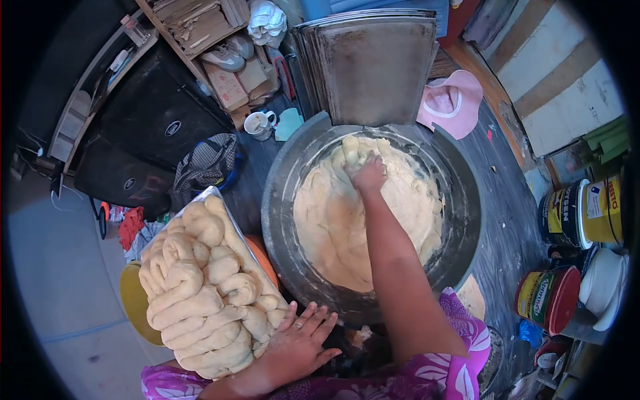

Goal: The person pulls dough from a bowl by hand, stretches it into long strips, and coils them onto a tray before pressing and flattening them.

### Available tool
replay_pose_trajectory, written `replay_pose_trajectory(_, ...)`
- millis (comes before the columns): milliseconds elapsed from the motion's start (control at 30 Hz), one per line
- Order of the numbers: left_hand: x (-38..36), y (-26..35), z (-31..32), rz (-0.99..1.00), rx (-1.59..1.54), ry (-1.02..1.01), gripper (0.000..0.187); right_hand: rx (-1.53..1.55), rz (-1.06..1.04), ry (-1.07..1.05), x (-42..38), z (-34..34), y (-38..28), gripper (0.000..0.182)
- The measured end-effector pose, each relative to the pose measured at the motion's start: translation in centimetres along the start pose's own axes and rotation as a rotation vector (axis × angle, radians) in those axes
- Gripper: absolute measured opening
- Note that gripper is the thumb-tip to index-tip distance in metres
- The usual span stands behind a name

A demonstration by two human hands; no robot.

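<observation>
A large mass of pale dough [333, 227] fills the bottom of a wide dark tub [280, 267]. My right hand [369, 175] reaches across it to the far side, its fingers closed around a raised lump at the dough's edge. Some fingertips are sunk out of sight. To the left, a tray [257, 248] carries a tall heap of thick dough rolls [193, 293], several of them folded or twisted. Beside the heap's lower right, my left hand [300, 343] is held palm down with fingers spread, holding nothing, close to the tub's near rim.
Metal baking sheets [373, 73] stand upright behind the tub, with a pink cap [453, 100] to their right. A mug [260, 125] sits at the back left. Paint-style buckets [550, 300] line the right side. Black speaker-like boxes [147, 127] stand at left.
</observation>
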State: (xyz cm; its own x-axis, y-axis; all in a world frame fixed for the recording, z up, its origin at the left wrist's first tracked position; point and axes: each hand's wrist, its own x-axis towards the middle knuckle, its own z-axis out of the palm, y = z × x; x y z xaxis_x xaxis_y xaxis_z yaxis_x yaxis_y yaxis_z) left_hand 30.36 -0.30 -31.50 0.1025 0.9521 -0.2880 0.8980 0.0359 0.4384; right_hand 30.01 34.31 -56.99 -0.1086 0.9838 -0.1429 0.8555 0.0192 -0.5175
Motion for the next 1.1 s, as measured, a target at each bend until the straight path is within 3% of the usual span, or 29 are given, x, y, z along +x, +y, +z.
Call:
replay_pose_trajectory(100,0.1,-0.1,0.1,-0.001,-0.028,0.011,0.064,-0.071,-0.055,0.058,0.9,3.2,2.4,0.077)
replay_pose_trajectory(167,0.1,-0.3,0.0,0.000,-0.035,0.012,0.065,0.489,0.084,0.011,1.6,3.8,4.7,0.070)
replay_pose_trajectory(200,0.1,-0.3,0.0,0.010,-0.040,0.017,0.065,0.487,0.074,0.009,1.7,4.0,5.9,0.070)
replay_pose_trajectory(267,0.0,-0.3,-0.2,0.015,-0.038,0.009,0.066,1.139,0.225,0.030,1.3,3.8,7.9,0.050)
replay_pose_trajectory(300,-0.2,-0.2,-0.2,0.023,-0.036,-0.014,0.066,1.138,0.214,0.028,0.8,2.7,7.9,0.050)
replay_pose_trajectory(367,-0.6,-0.2,-0.2,0.031,-0.028,-0.014,0.066,1.923,0.498,0.060,-0.3,0.5,8.3,0.030)
replay_pose_trajectory(400,-0.9,-0.1,-0.3,0.042,-0.018,-0.021,0.066,1.919,0.490,0.059,-0.7,-0.6,8.4,0.030)
replay_pose_trajectory(467,-1.5,0.1,-0.4,0.044,0.000,-0.021,0.066,2.029,0.699,0.143,-1.1,-2.9,8.4,0.022)
replay_pose_trajectory(500,-1.8,0.3,-0.6,0.046,0.021,-0.028,0.066,2.029,0.682,0.146,-0.7,-4.1,9.2,0.022)
replay_pose_trajectory(567,-2.4,0.7,-1.2,0.053,0.032,-0.035,0.066,1.927,0.560,-0.042,0.2,-7.0,10.3,0.021)
replay_pose_trajectory(700,-2.9,1.4,-1.7,0.040,0.040,-0.054,0.068,1.565,0.535,-0.351,-1.8,-16.6,6.5,0.020)
replay_pose_trajectory(767,-2.4,1.8,-2.2,0.039,0.045,-0.063,0.069,1.483,0.470,-0.375,-3.6,-19.5,4.5,0.022)
replay_pose_trajectory(867,-1.0,2.2,-3.1,0.025,-0.034,-0.099,0.068,1.184,0.259,-0.581,-8.3,-24.4,0.5,0.017)
replay_pose_trajectory(933,0.8,2.0,-4.7,-0.019,-0.060,-0.146,0.067,1.076,0.174,-0.621,-10.7,-26.8,-0.7,0.014)
replay_pose_trajectory(1000,3.6,2.6,-8.5,-0.245,-0.225,-0.157,0.067,0.922,0.062,-0.689,-12.8,-29.3,-1.1,0.021)
replay_pose_trajectory(1100,11.5,-2.2,-5.8,-0.204,-0.260,0.166,0.076,0.767,-0.037,-0.821,-15.1,-32.2,-1.5,0.033)
